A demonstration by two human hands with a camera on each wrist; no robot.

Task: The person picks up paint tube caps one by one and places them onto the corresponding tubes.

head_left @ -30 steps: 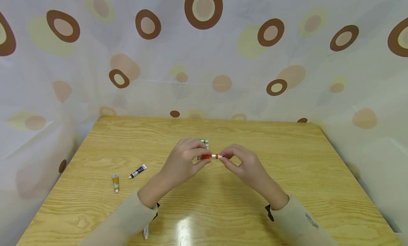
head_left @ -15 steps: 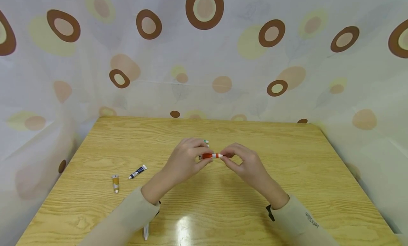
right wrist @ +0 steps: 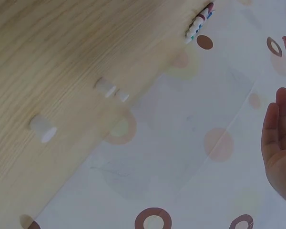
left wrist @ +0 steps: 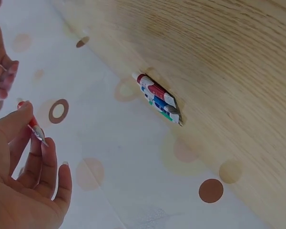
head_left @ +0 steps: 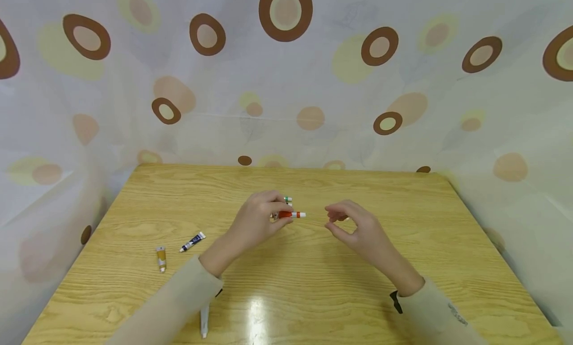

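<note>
The left hand point(head_left: 255, 216) pinched the red tube point(head_left: 294, 215), its white end point(head_left: 303, 215) toward the right hand point(head_left: 359, 227), fingers parted, seemingly empty.

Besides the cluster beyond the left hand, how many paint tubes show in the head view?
4: the red tube in the left hand, the dark blue tube and ochre tube lying at left, and the pale tube beside the left sleeve. Others may be hidden.

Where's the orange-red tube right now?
In the head view, just below the middle of the frame: the orange-red tube is pinched in the left hand, its white end pointing across a gap toward the right hand.
</note>
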